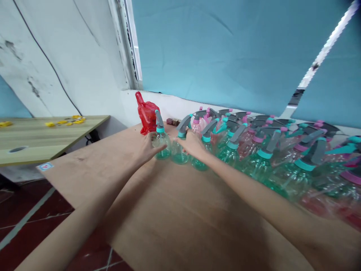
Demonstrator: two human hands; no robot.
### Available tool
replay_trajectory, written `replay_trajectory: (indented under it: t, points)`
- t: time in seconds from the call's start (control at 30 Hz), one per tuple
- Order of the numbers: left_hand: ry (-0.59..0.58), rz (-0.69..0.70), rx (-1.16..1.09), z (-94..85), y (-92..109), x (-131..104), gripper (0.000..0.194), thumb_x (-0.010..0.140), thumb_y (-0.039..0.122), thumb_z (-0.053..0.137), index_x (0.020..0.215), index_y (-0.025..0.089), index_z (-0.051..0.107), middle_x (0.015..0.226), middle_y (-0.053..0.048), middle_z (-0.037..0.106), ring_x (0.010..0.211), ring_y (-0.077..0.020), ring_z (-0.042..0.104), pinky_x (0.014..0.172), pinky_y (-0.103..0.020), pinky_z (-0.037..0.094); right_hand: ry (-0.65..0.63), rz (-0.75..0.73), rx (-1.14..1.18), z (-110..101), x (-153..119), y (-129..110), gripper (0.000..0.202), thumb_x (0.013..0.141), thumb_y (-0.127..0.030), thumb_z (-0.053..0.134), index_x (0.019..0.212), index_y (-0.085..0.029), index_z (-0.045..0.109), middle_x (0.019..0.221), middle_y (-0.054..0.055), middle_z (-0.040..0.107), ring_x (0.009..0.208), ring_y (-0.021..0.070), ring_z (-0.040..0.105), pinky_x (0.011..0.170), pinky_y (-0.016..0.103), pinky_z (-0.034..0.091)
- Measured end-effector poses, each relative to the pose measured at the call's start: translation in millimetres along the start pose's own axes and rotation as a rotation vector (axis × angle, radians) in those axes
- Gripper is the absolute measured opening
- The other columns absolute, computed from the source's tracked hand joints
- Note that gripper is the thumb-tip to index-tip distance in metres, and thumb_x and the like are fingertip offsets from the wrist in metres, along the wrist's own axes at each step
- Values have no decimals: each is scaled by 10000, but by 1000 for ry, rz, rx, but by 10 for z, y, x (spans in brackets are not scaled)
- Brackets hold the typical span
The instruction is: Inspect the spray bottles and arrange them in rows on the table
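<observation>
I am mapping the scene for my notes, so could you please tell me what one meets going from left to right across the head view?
Yellow pieces on the side table → red bag → left hand on a teal spray bottle → right hand at the next bottle → crowd of teal and pink spray bottles.

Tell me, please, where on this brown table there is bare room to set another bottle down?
Bare: the brown table between both forearms, and its left part before the red bag. Crowded: the right side, packed with spray bottles from the right hand onward.

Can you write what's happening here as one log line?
left hand: grips teal spray bottle | right hand: on next bottle | red bag: behind
</observation>
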State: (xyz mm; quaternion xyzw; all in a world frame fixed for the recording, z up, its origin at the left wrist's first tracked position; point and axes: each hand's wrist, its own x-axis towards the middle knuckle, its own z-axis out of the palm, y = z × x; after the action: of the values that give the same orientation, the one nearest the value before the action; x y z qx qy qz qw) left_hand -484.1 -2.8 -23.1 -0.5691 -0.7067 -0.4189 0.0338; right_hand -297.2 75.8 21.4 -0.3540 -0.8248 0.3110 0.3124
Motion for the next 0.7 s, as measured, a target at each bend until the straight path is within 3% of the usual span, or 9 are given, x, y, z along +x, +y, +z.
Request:
replay_trajectory:
  t: [0.1,0.2,0.3,0.4,0.57,0.7]
  points:
    - [-1,-8,20,-12,24,-1,555,732,489,687,1145,175,490,1102,-105,581,1092,-320,543,893,-457,459,-34,-1,18,-34,-37,-25,413,840,-299,593,1198,-111,509,827,107,698,618,194,675,543,292,516]
    - [3,-31,61,-37,60,-20,586,729,517,686,1167,182,490,1148,-118,551,1131,-332,523,948,-480,423,-101,0,57,-68,-97,-65,420,842,-313,585,1211,-131,499,749,79,691,501,170,636,455,290,508]
    - [6,-68,100,-83,128,-75,756,689,557,715,1282,193,422,1260,-147,475,1207,-376,466,1002,-527,364,-170,-2,90,-116,-189,-109,444,832,-340,591,1214,-137,494,662,52,668,432,161,600,385,288,490]
    - [14,-99,111,-156,251,-205,864,706,594,692,1383,214,313,1352,-165,389,1241,-412,431,1005,-574,343,-215,-28,97,-211,-334,-131,437,796,-338,623,1179,-153,524,727,57,677,435,150,591,394,294,484]
    - [2,-48,50,-246,593,-684,602,896,571,460,1378,236,329,1396,-133,349,1280,-345,404,1046,-540,321,-368,-99,136,-530,-741,-83,421,753,-379,673,1107,-172,576,892,70,687,528,148,604,433,289,501]
    - [-238,53,-73,-181,1000,-1174,554,904,580,420,1326,223,388,1313,-108,505,1201,-291,503,981,-473,435,-510,-168,157,-901,-1149,26,400,733,-406,710,1062,-199,616,940,51,685,704,177,625,540,282,514]
